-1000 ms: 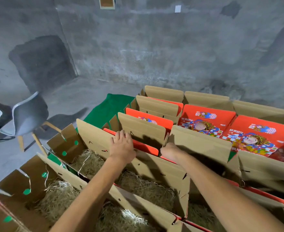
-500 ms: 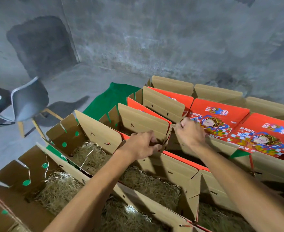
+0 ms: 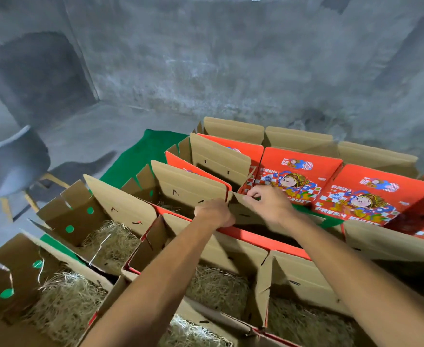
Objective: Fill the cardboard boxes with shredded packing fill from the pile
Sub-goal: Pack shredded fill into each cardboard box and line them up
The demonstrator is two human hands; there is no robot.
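Several open cardboard boxes stand packed together in rows. The near boxes hold straw-coloured shredded fill (image 3: 213, 286), as does the left one (image 3: 113, 241). My left hand (image 3: 213, 214) grips the top edge of a brown flap (image 3: 188, 184) in the middle row. My right hand (image 3: 268, 204) pinches the neighbouring flap's corner (image 3: 238, 199). The box below my right hand (image 3: 263, 234) looks dark inside; its contents are hidden. The pile of fill is out of view.
Boxes with red printed lids (image 3: 298, 176) fill the back right. A green sheet (image 3: 143, 156) lies under the boxes at the left. A grey chair (image 3: 15, 164) stands at the far left on the concrete floor, with grey walls behind.
Both hands moved from the nearer box's flap to the flaps one row farther, then came closer together. The left hand went from resting flat to gripping an edge.
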